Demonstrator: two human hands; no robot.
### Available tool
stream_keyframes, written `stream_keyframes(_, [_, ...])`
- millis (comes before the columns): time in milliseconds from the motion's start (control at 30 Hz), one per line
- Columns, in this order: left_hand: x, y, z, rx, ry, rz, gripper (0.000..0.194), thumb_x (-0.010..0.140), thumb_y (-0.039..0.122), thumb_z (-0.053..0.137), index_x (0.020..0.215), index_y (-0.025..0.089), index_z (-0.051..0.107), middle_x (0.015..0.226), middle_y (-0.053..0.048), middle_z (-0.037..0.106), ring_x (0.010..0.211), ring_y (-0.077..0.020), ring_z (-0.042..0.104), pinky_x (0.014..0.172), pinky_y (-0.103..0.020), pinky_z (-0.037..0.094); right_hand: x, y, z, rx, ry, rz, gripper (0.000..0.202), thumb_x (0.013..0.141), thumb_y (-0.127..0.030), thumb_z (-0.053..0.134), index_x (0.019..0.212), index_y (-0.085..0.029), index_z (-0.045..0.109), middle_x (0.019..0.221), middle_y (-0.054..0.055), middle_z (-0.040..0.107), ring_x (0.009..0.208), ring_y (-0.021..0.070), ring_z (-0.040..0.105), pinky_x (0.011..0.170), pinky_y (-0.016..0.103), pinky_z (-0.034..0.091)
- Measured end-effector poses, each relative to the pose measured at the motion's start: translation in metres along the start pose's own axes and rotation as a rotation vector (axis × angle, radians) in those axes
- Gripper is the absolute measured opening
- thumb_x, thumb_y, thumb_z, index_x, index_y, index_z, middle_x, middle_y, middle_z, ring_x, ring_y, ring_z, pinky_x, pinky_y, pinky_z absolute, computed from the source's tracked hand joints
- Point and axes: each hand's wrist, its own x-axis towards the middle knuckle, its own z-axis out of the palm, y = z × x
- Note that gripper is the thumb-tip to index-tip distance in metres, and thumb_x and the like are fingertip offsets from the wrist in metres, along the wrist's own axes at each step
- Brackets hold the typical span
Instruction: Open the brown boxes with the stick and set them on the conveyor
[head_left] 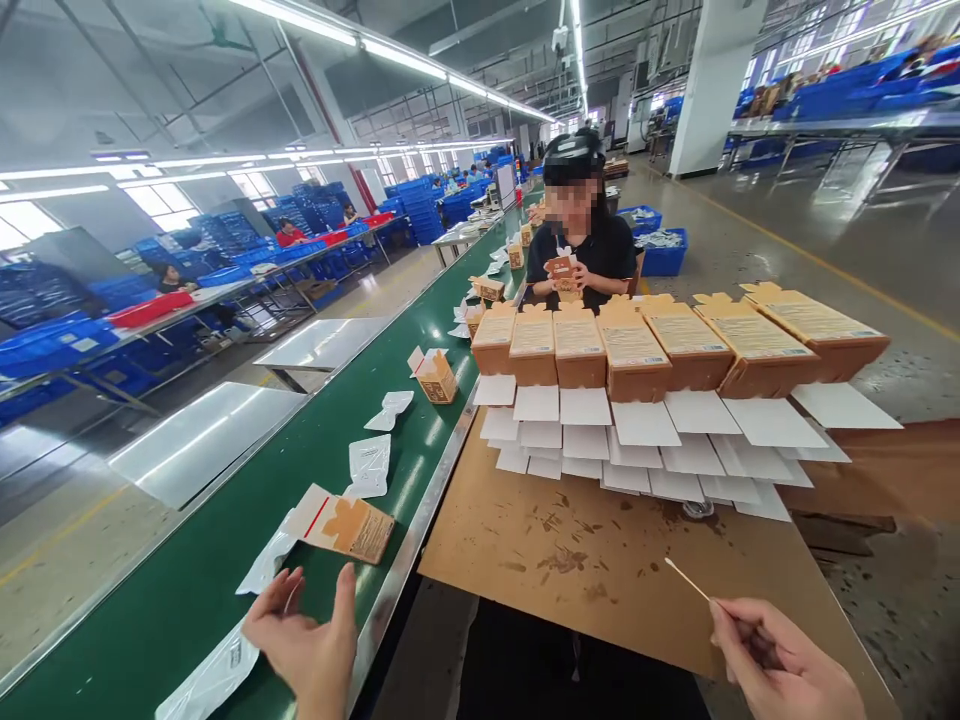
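My left hand is over the green conveyor belt, thumb and fingers apart, with nothing held. Just beyond it lies an open-flapped brown and white box, beside silvery pouches. Between the thumb and fingers of my right hand is a thin cotton swab, its white tip pointing up and left over the brown board. Rows of brown boxes with white flaps are stacked at the board's far side.
Across the boxes, a person in dark clothes holds a brown box. More pouches and an open box lie farther up the belt. A metal rail separates belt and board. Blue bins stand behind the person.
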Motion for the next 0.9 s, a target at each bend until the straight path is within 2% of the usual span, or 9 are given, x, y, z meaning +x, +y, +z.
stream_keyframes(100, [0.009,0.060,0.046,-0.320,-0.181,0.034,0.062,0.081,0.063,0.102,0.120,0.029,0.069,0.119,-0.004,0.072,0.114,-0.0290,0.079,0.119,-0.057,0.066,-0.004,0.010,-0.010,-0.006,0.021,0.047,0.031,0.087,-0.068,0.085,0.073,-0.040,0.085,0.061,0.004,0.071,0.047,0.0236,0.069,0.050,0.032,0.063])
stream_keyframes(200, [0.041,0.141,0.138,-0.491,-0.471,-0.094,0.054,0.088,0.069,0.093,0.120,0.028,0.077,0.118,-0.006,0.076,0.118,-0.0292,0.079,0.109,-0.047,0.067,-0.008,0.009,-0.005,0.051,0.035,0.032,0.030,0.087,-0.067,0.087,0.072,-0.041,0.087,0.061,0.005,0.071,0.047,0.0256,0.069,0.051,0.035,0.064])
stream_keyframes(300, [0.075,0.209,0.238,-0.349,-0.728,-0.311,0.056,0.080,0.069,0.096,0.111,0.025,0.080,0.116,-0.009,0.079,0.116,-0.0296,0.079,0.098,-0.041,0.066,-0.014,-0.002,0.004,0.090,0.101,0.003,0.033,0.091,-0.069,0.085,0.074,-0.040,0.087,0.061,0.005,0.069,0.047,0.0264,0.068,0.054,0.038,0.067])
stream_keyframes(400, [0.085,0.241,0.303,-0.186,-0.888,-0.432,0.056,0.073,0.064,0.105,0.104,0.024,0.080,0.114,-0.013,0.083,0.114,-0.0336,0.079,0.092,-0.041,0.065,-0.023,-0.011,0.001,0.089,0.156,-0.004,0.034,0.095,-0.068,0.084,0.076,-0.040,0.087,0.061,0.004,0.069,0.047,0.0265,0.067,0.055,0.040,0.067])
stream_keyframes(467, [0.081,0.245,0.321,-0.162,-0.929,-0.453,0.054,0.071,0.056,0.109,0.104,0.025,0.081,0.111,-0.014,0.085,0.111,-0.0362,0.081,0.092,-0.045,0.066,-0.029,-0.013,-0.008,0.084,0.154,-0.025,0.032,0.095,-0.066,0.084,0.076,-0.040,0.087,0.060,0.004,0.070,0.046,0.0265,0.066,0.051,0.039,0.065])
stream_keyframes(533, [0.078,0.245,0.321,-0.175,-0.951,-0.467,0.049,0.073,0.049,0.108,0.106,0.024,0.081,0.110,-0.014,0.086,0.110,-0.0366,0.083,0.094,-0.047,0.068,-0.033,-0.013,-0.019,0.081,0.138,-0.033,0.028,0.095,-0.063,0.085,0.078,-0.041,0.088,0.060,0.003,0.070,0.045,0.0261,0.065,0.048,0.038,0.063])
stream_keyframes(633, [0.085,0.248,0.292,-0.290,-0.939,-0.454,0.041,0.082,0.041,0.099,0.114,0.022,0.081,0.118,-0.013,0.088,0.120,-0.0334,0.084,0.105,-0.045,0.069,-0.031,-0.013,-0.035,0.050,0.182,-0.032,0.025,0.098,-0.058,0.085,0.080,-0.041,0.087,0.059,0.001,0.068,0.046,0.0255,0.065,0.051,0.038,0.063])
stream_keyframes(767, [0.088,0.248,0.214,-0.734,-0.857,-0.245,0.060,0.081,0.038,0.095,0.138,0.025,0.083,0.145,-0.009,0.088,0.156,-0.0334,0.073,0.136,-0.050,0.059,-0.001,-0.023,-0.044,-0.080,0.170,-0.114,0.027,0.100,-0.051,0.079,0.080,-0.034,0.083,0.060,0.001,0.069,0.050,0.0219,0.066,0.053,0.034,0.057])
stream_keyframes(900, [0.041,0.201,0.131,-0.776,-0.818,-0.234,0.075,0.075,0.043,0.104,0.148,0.040,0.084,0.161,0.000,0.084,0.179,-0.0388,0.055,0.151,-0.059,0.046,0.046,-0.039,-0.039,-0.218,0.068,-0.174,0.025,0.098,-0.044,0.070,0.078,-0.029,0.073,0.064,0.002,0.072,0.056,0.0183,0.067,0.059,0.028,0.055])
